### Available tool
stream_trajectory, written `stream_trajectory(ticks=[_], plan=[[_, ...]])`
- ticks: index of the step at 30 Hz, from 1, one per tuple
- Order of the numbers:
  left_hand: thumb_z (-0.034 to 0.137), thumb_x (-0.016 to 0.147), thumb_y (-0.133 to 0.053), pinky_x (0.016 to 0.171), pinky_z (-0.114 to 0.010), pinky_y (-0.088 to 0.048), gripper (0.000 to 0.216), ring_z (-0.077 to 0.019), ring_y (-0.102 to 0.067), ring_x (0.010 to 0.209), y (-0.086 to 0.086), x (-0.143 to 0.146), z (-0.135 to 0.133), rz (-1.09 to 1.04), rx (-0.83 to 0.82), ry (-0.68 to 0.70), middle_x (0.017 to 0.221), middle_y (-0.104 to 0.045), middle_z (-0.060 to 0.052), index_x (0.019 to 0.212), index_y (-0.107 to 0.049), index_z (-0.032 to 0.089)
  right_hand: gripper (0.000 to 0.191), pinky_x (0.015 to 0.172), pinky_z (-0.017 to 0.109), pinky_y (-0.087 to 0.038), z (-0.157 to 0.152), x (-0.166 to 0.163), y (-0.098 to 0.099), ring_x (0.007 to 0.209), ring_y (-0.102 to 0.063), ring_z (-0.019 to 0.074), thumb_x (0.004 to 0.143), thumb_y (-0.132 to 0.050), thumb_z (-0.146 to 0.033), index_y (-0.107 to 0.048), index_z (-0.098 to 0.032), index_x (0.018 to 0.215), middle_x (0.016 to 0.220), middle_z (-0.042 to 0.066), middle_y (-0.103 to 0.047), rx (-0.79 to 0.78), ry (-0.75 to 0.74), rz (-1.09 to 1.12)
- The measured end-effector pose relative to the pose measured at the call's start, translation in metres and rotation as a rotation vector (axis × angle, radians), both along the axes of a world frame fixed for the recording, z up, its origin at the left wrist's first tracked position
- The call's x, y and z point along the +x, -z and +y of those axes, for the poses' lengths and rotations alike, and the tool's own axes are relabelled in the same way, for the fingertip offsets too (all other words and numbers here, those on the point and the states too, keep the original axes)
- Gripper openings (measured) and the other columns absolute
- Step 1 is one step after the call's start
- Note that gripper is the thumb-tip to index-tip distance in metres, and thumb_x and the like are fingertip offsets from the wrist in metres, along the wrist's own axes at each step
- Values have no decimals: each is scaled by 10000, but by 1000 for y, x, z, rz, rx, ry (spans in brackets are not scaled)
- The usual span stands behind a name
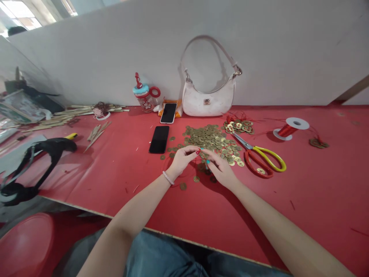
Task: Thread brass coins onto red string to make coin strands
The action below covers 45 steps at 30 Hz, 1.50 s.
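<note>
My left hand pinches with thumb and forefinger above the red tabletop. A thin red cord curves down beside it and seems to run from the pinch. My right hand meets it fingertip to fingertip, its fingers curled; anything small between them is too fine to make out. Just behind both hands spreads a heap of brass-coloured coins with holes. A few loose coins lie under and in front of the fingers, one coin near my left wrist.
Right of the heap lie scissors, a red cord spool and tied coin bundles. Behind stand a white handbag and a cup. Two phones, including a black phone, lie left; farther left are wooden sticks and a black strap-like frame.
</note>
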<state>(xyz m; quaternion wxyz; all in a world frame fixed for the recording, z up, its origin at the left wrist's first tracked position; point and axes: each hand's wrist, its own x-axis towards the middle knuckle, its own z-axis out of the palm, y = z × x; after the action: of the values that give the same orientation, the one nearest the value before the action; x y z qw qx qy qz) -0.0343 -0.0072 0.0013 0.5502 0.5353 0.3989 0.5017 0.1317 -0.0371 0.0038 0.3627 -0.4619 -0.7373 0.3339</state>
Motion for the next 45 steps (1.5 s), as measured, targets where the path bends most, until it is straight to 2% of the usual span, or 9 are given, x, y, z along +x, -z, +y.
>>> stream_trajectory(ticks=[3, 5, 11, 16, 22, 29, 35, 45], plan=[[231, 683, -640, 869, -317, -420, 132, -163, -577, 889, 0, 0, -1, 88, 56, 71, 935, -648, -75, 776, -675, 144, 413, 799, 329, -449, 3, 0, 1, 883, -560, 169, 812, -363, -173, -487, -231, 1201, 970, 53, -603, 91, 28, 30], [243, 700, -633, 871, -318, -422, 140, -162, -576, 889, -1, 0, -3, 141, 94, 114, 955, -635, -84, 787, -677, 143, 369, 856, 361, -426, 5, 0, 2, 967, -541, 183, 810, -378, -161, -537, -236, 1135, 1028, 60, -596, 139, 23, 26], [260, 751, -596, 915, -329, -400, 154, -175, -535, 1006, -5, 0, -6, 281, 192, 145, 1088, -568, -91, 830, -687, 165, 212, 742, 323, -456, 7, 3, 0, 842, -554, 173, 788, -457, -171, -625, -214, 910, 913, 57, -587, 199, 104, 14], [251, 757, -589, 897, -319, -413, 145, -165, -545, 972, -6, 0, -6, 323, 218, 138, 1050, -577, -87, 813, -686, 160, 117, 736, 319, -451, 8, 3, 1, 837, -558, 174, 781, -492, -194, -606, -199, 806, 868, 49, -601, 223, 160, 11], [260, 753, -593, 833, -298, -447, 149, -153, -573, 884, -6, 2, -7, 314, 211, 121, 979, -604, -91, 790, -684, 148, 132, 726, 322, -451, 7, 3, 1, 806, -573, 173, 801, -468, -198, -600, -205, 805, 842, 48, -629, 188, 187, 20], [239, 756, -582, 816, -295, -458, 138, -148, -586, 842, -4, 4, -6, 355, 257, 145, 909, -629, -85, 777, -684, 149, 133, 710, 322, -451, 6, 1, -2, 783, -573, 177, 805, -460, -202, -592, -210, 784, 814, 44, -624, 218, 213, -2], [203, 742, -585, 815, -290, -457, 120, -150, -587, 850, -4, 5, -9, 417, 327, 208, 904, -636, -73, 785, -692, 172, 129, 709, 312, -445, 6, 2, 0, 795, -561, 173, 802, -453, -174, -578, -207, 788, 818, 44, -610, 234, 218, -24], [260, 752, -590, 787, -288, -454, 137, -156, -584, 840, -8, 5, -13, 363, 389, 323, 877, -628, -77, 777, -699, 180, 117, 637, 290, -443, 7, 2, 3, 751, -550, 168, 786, -456, -163, -568, -196, 790, 805, 50, -597, 217, 249, -17]])
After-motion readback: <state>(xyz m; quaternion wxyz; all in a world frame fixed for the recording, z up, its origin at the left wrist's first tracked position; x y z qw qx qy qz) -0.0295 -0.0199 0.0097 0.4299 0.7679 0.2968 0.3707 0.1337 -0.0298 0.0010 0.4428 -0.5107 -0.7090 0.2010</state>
